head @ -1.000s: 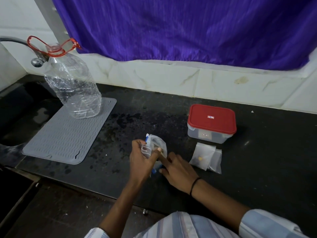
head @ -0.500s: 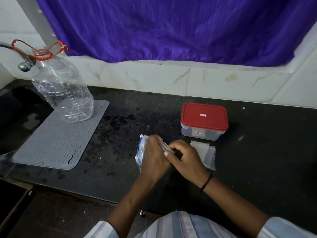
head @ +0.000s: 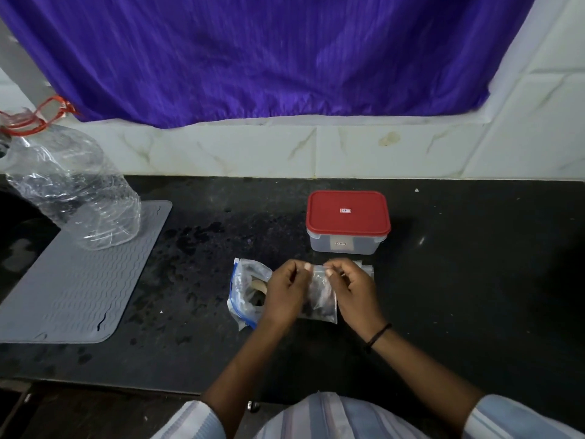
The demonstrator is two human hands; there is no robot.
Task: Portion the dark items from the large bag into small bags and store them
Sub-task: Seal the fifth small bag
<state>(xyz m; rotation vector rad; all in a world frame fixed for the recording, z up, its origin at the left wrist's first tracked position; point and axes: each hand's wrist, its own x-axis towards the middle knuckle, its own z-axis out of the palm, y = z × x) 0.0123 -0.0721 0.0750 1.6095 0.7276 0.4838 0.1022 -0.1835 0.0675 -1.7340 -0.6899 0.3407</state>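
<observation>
A small clear bag (head: 320, 299) with dark items inside hangs between my hands above the black counter (head: 459, 280). My left hand (head: 285, 296) pinches its top left corner and my right hand (head: 351, 293) pinches its top right corner. The large zip bag (head: 245, 291) with a blue seal lies on the counter just left of my left hand, dark items showing inside it. More small clear bags (head: 367, 269) lie partly hidden behind my right hand.
A clear box with a red lid (head: 347, 217) stands shut just beyond my hands. A grey ribbed mat (head: 79, 280) lies at the left with a big empty plastic bottle (head: 69, 188) on it. A tiled wall and purple curtain (head: 269, 58) close the back.
My hands have come apart along the small bag's top and now hold it spread between them. The large bag, held in my left hand a second ago, now lies on the counter.
</observation>
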